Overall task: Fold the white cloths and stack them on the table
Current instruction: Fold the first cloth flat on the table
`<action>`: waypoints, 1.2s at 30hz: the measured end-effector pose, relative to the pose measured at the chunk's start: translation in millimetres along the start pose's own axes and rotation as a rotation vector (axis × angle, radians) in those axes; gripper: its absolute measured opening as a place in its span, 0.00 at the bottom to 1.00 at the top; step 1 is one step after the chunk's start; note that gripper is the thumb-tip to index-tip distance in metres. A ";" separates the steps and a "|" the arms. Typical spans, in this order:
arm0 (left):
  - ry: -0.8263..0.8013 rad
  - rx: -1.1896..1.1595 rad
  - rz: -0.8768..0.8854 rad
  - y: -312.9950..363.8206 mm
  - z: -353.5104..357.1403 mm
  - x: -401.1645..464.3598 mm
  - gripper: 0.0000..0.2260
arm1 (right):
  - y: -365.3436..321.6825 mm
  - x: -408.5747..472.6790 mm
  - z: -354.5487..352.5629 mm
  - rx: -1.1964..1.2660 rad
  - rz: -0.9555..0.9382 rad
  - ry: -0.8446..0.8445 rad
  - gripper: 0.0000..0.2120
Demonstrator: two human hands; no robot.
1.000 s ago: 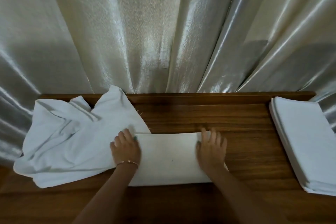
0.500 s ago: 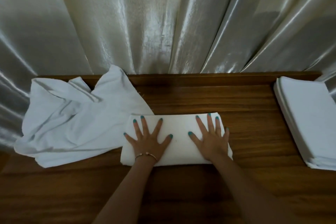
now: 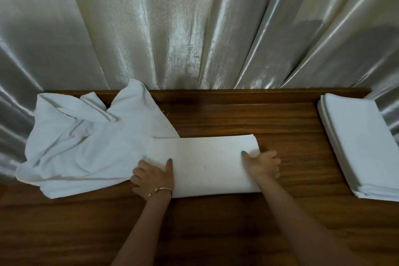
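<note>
A folded white cloth (image 3: 207,164) lies as a long rectangle in the middle of the wooden table (image 3: 216,233). My left hand (image 3: 154,176) grips its left end, thumb on top and fingers curled under the edge. My right hand (image 3: 262,163) grips its right end the same way. A crumpled heap of unfolded white cloths (image 3: 86,138) lies at the left, touching the folded one. A neat stack of folded white cloths (image 3: 362,144) sits at the right edge of the table.
A shiny silver curtain (image 3: 194,28) hangs right behind the table's raised back rim (image 3: 237,93). Bare wood shows between the folded cloth and the stack, and along the near side of the table.
Both hands lay flat with spread fingers on top of the folded cloth half a second ago. They have slid outward and now clasp its two ends.
</note>
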State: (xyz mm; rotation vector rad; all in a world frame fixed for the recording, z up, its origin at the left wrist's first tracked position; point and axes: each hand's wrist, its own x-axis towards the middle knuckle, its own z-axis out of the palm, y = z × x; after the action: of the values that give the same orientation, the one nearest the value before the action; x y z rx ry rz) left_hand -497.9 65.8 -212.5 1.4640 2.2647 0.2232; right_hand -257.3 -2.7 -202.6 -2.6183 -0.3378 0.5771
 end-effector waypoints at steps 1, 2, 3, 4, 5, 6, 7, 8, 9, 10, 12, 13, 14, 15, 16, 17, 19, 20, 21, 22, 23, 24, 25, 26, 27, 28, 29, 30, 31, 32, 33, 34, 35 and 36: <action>-0.044 0.001 -0.057 1.7 -3.3 0.8 0.39 | -1.4 5.6 -2.0 0.008 0.061 -0.036 0.40; -0.079 -0.012 -0.099 3.7 -7.9 1.5 0.41 | -2.9 11.1 -4.1 0.010 0.100 -0.065 0.39; -0.112 -0.036 -0.134 4.4 -10.9 4.4 0.42 | -2.7 16.8 -4.4 0.013 0.125 -0.107 0.37; -0.140 -0.051 -0.161 4.9 -13.7 8.5 0.43 | -2.7 19.5 -6.6 0.026 0.128 -0.157 0.34; -0.164 -0.054 -0.179 4.8 -16.6 13.6 0.45 | -2.3 21.8 -7.4 0.045 0.126 -0.207 0.30; -0.194 -0.040 -0.191 4.0 -18.8 18.7 0.46 | -2.7 23.2 -8.4 0.063 0.112 -0.246 0.25; -0.233 -0.013 -0.192 2.5 -19.9 23.8 0.46 | -3.6 23.0 -9.6 0.077 0.102 -0.279 0.22; -0.271 0.020 -0.196 1.7 -22.0 27.0 0.46 | -4.8 22.1 -10.3 0.082 0.087 -0.300 0.21; -0.304 0.045 -0.200 -1.6 -21.3 31.5 0.46 | -6.1 20.1 -11.0 0.079 0.071 -0.317 0.20; -0.335 0.079 -0.209 -4.4 -21.7 32.7 0.47 | -7.2 18.3 -11.7 0.077 0.046 -0.325 0.22; -0.432 0.167 -0.182 -7.6 -26.1 27.3 0.49 | -9.1 13.1 -13.7 0.070 -0.030 -0.325 0.23; -0.479 0.181 -0.150 -9.8 -25.8 25.8 0.48 | -9.2 10.5 -15.2 0.049 -0.077 -0.313 0.23; -0.518 0.156 -0.132 -9.2 -28.8 22.2 0.45 | -8.6 8.8 -17.1 0.023 -0.126 -0.301 0.23; -0.534 0.095 -0.133 -10.0 -29.6 22.3 0.42 | -7.9 8.0 -18.2 0.005 -0.169 -0.292 0.22; -0.546 0.016 -0.170 -11.1 -30.7 23.1 0.40 | -7.4 7.3 -20.5 0.003 -0.201 -0.288 0.22; -0.553 -0.037 -0.200 -12.8 -31.5 23.4 0.40 | -7.2 7.6 -22.6 0.012 -0.220 -0.290 0.21; -0.510 -0.200 -0.259 -14.6 -35.9 23.5 0.37 | -6.3 10.1 -26.3 0.046 -0.235 -0.282 0.20; -0.497 -0.320 -0.297 -13.4 -38.3 21.9 0.36 | -5.5 11.3 -28.2 0.062 -0.238 -0.275 0.20; -0.502 -0.448 -0.331 -11.5 -39.3 20.7 0.34 | -4.0 12.5 -30.0 0.075 -0.249 -0.263 0.19; -0.520 -0.562 -0.356 -8.7 -41.4 19.4 0.33 | -1.6 13.9 -31.6 0.086 -0.263 -0.254 0.19; -0.535 -0.665 -0.343 -5.4 -43.8 17.5 0.33 | 0.8 14.4 -34.1 0.103 -0.279 -0.250 0.18; -0.566 -0.750 -0.312 -1.4 -46.8 15.0 0.31 | 4.0 15.9 -36.5 0.126 -0.293 -0.246 0.17; -0.596 -0.832 -0.275 2.5 -48.8 13.1 0.27 | 7.4 17.4 -39.4 0.154 -0.311 -0.244 0.16; -0.645 -0.916 -0.262 6.1 -50.0 10.9 0.23 | 10.4 19.1 -42.6 0.182 -0.327 -0.242 0.15; -0.707 -1.011 -0.263 11.2 -53.0 6.4 0.18 | 12.7 21.0 -46.3 0.209 -0.341 -0.241 0.14; -0.755 -1.080 -0.244 16.5 -56.2 3.0 0.14 | 14.3 23.7 -50.1 0.236 -0.354 -0.235 0.13; -0.769 -1.104 -0.200 21.2 -57.5 2.5 0.14 | 14.8 27.1 -54.8 0.262 -0.366 -0.219 0.13; -0.781 -1.111 -0.145 27.3 -58.3 2.6 0.16 | 14.1 31.7 -58.9 0.287 -0.377 -0.198 0.12; -0.784 -1.117 -0.098 33.8 -58.4 4.4 0.19 | 11.2 37.4 -63.5 0.307 -0.384 -0.181 0.12; -0.785 -1.131 -0.075 41.0 -58.1 7.6 0.21 | 6.6 44.8 -68.0 0.327 -0.389 -0.169 0.11; -0.787 -1.146 -0.062 49.4 -58.2 10.5 0.22 | 0.2 52.5 -72.5 0.345 -0.398 -0.162 0.10; -0.787 -1.163 -0.045 58.3 -58.1 13.9 0.22 | -7.5 61.7 -76.5 0.354 -0.412 -0.158 0.09; -0.784 -1.162 -0.015 68.6 -56.3 17.8 0.22 | -15.8 72.0 -80.2 0.352 -0.432 -0.152 0.09; -0.782 -1.152 0.024 79.2 -54.2 20.8 0.22 | -25.1 83.5 -82.3 0.337 -0.448 -0.135 0.08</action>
State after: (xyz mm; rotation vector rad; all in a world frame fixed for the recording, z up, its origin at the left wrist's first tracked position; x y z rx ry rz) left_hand -463.3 123.7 -141.2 0.7208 1.0980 0.6744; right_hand -150.3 16.4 -152.1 -2.0950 -0.7718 0.5933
